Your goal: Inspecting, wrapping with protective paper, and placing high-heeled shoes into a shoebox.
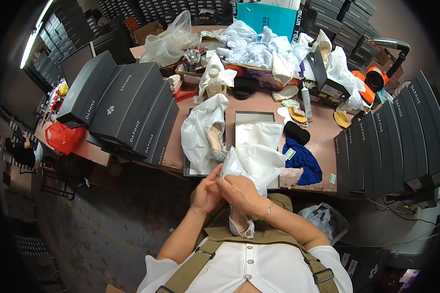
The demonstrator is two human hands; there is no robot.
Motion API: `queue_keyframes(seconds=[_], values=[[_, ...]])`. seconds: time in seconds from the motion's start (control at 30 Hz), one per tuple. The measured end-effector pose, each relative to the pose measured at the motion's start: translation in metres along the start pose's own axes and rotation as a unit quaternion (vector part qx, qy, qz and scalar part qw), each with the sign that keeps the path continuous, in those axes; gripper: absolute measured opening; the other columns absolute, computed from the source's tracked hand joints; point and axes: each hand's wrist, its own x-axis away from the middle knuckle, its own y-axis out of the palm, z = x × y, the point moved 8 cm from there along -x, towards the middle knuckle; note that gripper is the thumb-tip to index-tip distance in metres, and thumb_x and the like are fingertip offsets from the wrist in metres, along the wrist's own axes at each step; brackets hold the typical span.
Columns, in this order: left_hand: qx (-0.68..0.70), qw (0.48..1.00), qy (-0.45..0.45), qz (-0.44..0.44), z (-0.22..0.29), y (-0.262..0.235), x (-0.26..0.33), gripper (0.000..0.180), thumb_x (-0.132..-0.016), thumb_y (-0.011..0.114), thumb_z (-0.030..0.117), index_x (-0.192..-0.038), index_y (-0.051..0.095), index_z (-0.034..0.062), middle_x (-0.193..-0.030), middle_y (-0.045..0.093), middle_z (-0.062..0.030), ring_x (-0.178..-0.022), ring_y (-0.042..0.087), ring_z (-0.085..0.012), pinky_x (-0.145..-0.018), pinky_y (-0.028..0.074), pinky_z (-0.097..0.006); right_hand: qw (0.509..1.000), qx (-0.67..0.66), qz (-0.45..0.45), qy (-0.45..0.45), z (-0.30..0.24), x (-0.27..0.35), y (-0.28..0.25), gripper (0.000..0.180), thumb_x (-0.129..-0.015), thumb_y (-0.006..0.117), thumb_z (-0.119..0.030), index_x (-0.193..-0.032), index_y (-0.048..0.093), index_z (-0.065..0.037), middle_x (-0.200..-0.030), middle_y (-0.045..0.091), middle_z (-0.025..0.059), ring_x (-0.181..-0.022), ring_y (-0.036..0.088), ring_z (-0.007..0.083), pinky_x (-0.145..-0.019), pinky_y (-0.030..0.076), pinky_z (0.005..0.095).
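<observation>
My left hand [208, 191] and my right hand [240, 193] meet at the table's front edge, fingers pinched together on a crumpled, thin white wrapping sheet [233, 161]. Exactly how the left fingertips grip it is partly hidden. Beneath my right wrist, a glittery silver shoe [241, 225] rests on my lap, heel part partly covered by the hand. Its likeness, a beige-lined shoe [215, 139] with a sparkling end, lies on white tissue [200, 132] in an open box. White paper [259, 146] spreads over the grey box half [253, 116] to the right.
Dark shoe boxes are stacked at left [127, 105] and stand in a row at right [391, 141]. A blue cloth [305, 163] lies right of the paper. Behind are a clear bottle [214, 83], a heap of white tissue [259, 46] and an orange lamp-like device [375, 78].
</observation>
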Motion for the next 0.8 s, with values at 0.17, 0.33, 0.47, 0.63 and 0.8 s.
queue_keyframes(seconds=[0.17,0.33,0.47,0.63,0.8], values=[[-0.264,0.962,-0.042,0.060,0.012,0.004,-0.019,0.075,-0.086,0.066,0.007,-0.146,0.022,0.0013,-0.130,0.049,-0.0142,-0.117,0.050,-0.0190,-0.100,0.041,-0.032,0.986,0.076,-0.095,-0.111,-0.027,0.022,0.009,0.022,-0.077,0.060,-0.015,-0.097,0.055,-0.011,-0.086,0.056,0.0056,-0.087,0.058,0.0218,-0.084,0.044,0.0406],[-0.286,0.956,-0.001,0.061,0.019,0.009,-0.014,0.080,-0.084,0.063,-0.003,-0.148,0.017,0.0024,-0.134,0.046,-0.0121,-0.116,0.049,-0.0158,-0.098,0.041,-0.030,0.982,-0.041,-0.096,0.156,0.016,0.046,-0.031,0.066,-0.066,0.075,-0.016,-0.127,0.051,-0.012,-0.115,0.054,0.0137,-0.098,0.059,0.0333,-0.086,0.046,0.0404],[-0.286,0.956,0.010,0.066,0.009,0.002,-0.013,0.081,-0.083,0.060,-0.007,-0.149,0.014,0.0028,-0.138,0.041,-0.0120,-0.119,0.047,-0.0174,-0.100,0.039,-0.029,0.947,-0.254,-0.086,0.177,0.038,0.036,-0.008,0.048,-0.077,0.071,-0.011,-0.123,0.058,-0.009,-0.116,0.053,0.0186,-0.097,0.058,0.0356,-0.085,0.047,0.0373],[-0.274,0.958,0.026,0.083,0.022,-0.003,-0.008,0.080,-0.083,0.058,-0.009,-0.149,0.016,0.0023,-0.140,0.040,-0.0113,-0.121,0.046,-0.0167,-0.101,0.038,-0.029,0.947,-0.284,-0.067,0.134,0.018,0.034,-0.017,0.034,-0.083,0.067,-0.016,-0.115,0.063,-0.006,-0.106,0.058,0.0122,-0.099,0.054,0.0301,-0.085,0.044,0.0365],[-0.251,0.963,0.025,0.094,0.017,-0.006,-0.002,0.078,-0.083,0.057,-0.009,-0.149,0.016,0.0022,-0.140,0.040,-0.0106,-0.121,0.045,-0.0157,-0.102,0.036,-0.029,0.989,-0.117,-0.057,0.074,0.025,0.039,0.001,0.024,-0.077,0.069,-0.012,-0.100,0.065,-0.006,-0.107,0.055,0.0129,-0.097,0.052,0.0306,-0.086,0.040,0.0400]])
